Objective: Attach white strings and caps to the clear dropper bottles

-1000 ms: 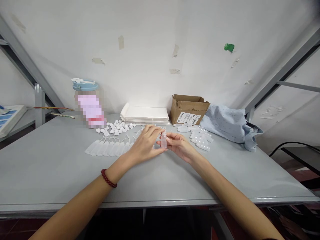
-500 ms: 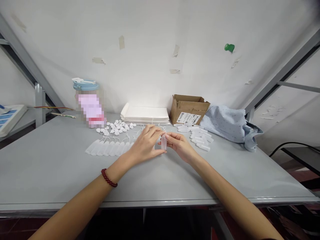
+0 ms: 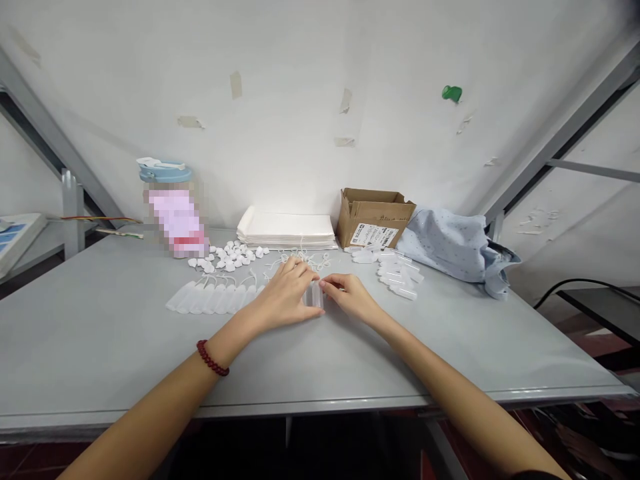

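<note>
- The left hand (image 3: 283, 293) is curving around a small clear plastic piece (image 3: 317, 295), its thumb bracing the lower end and its fingers reaching over the upper end.
- The right hand (image 3: 353, 297) is bringing its thumb and forefinger close together at the upper end of the same piece; whether they are gripping it, one cannot tell.
- The piece is standing roughly upright between the two hands, in front of the person, above the table (image 3: 320, 367).
- A dark red beaded bracelet (image 3: 213, 358) is encircling the left wrist.
- To the left of the left hand, a row of translucent tags (image 3: 207, 298) is lying side by side, with white string loops at their far ends.
- Just beyond the hands, a tangle of white strings (image 3: 303, 255) is lying on the table.
- To the right of the right hand, loose clear pieces (image 3: 397, 275) are lying in a pile.
- Behind the tags, small white lumps (image 3: 230, 257) are lying scattered.
- Farther back, a stack of white paper (image 3: 287, 231), a cardboard box (image 3: 375, 227) and a pale blue cloth (image 3: 445, 250) are resting along the wall (image 3: 290, 40).
- At the back left, a blue lid (image 3: 165, 172) is topping a pixelated container (image 3: 175, 213).
</note>
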